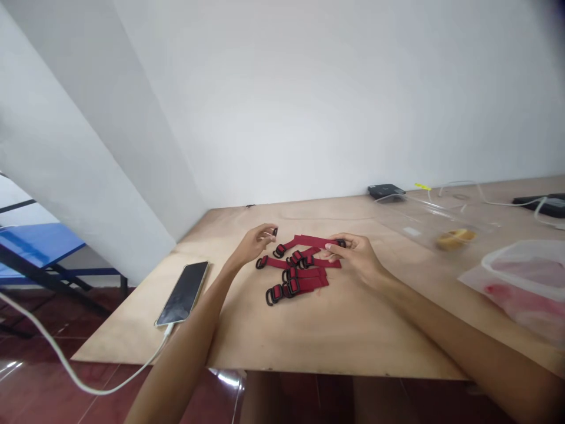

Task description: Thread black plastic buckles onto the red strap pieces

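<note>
Several short red webbing straps [309, 281] with black buckles lie in a loose pile on the wooden table [265, 341]. To the left of the pile, my left hand [256, 244] pinches a small black buckle piece [275, 231], raised a little over the tabletop. On the other side, my right hand [355, 252] has its thumb and fingers closed on the end of a red strap [314, 241], where a black buckle shows between them. This strap stretches left toward another black buckle [279, 251]. My right fingers partly hide the held end.
A phone [183, 294] with a white cable lies at the left. To the right are a clear plastic box [415, 221], a yellow tape roll [457, 238] and a translucent tub [521, 282] with red contents. A black device [386, 191] sits by the wall.
</note>
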`<control>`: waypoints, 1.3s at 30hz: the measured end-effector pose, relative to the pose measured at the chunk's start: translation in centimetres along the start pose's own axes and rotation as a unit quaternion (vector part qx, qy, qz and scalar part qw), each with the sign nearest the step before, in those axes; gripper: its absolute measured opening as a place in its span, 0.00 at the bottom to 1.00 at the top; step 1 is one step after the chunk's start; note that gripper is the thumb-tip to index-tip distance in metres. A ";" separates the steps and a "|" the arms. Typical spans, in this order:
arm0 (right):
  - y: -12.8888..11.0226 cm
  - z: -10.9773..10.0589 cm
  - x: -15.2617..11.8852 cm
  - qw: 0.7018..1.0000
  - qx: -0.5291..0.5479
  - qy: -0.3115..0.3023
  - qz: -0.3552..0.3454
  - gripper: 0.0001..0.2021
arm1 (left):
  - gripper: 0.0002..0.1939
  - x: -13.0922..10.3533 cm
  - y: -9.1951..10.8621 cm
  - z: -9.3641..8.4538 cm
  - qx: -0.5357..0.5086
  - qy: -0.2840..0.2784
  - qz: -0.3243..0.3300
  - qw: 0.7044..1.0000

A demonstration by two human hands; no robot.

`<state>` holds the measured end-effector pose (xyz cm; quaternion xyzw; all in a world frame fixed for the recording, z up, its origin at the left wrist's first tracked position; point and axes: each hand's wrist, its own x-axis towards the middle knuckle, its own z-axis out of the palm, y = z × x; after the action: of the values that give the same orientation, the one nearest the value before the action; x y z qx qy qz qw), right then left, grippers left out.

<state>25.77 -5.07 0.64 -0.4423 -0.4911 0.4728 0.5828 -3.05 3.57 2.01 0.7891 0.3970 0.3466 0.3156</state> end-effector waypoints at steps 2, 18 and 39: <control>0.0 -0.1 0.1 1.000 0.002 0.007 -0.010 0.21 | 0.22 0.0 1.1 1.4 -0.095 -0.013 -0.002 0.995; 0.3 0.4 -0.4 0.990 -0.067 0.017 -0.123 0.17 | 0.23 -0.6 3.0 5.0 -0.255 0.015 0.003 0.967; -1.0 0.5 -0.9 0.976 -0.133 -0.003 -0.170 0.12 | 0.23 -1.1 4.2 4.5 -0.217 0.001 0.004 0.976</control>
<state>25.28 -6.12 1.53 -0.4250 -0.6192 0.2983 0.5890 1.73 -0.35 2.42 0.7030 0.3096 0.4268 0.4774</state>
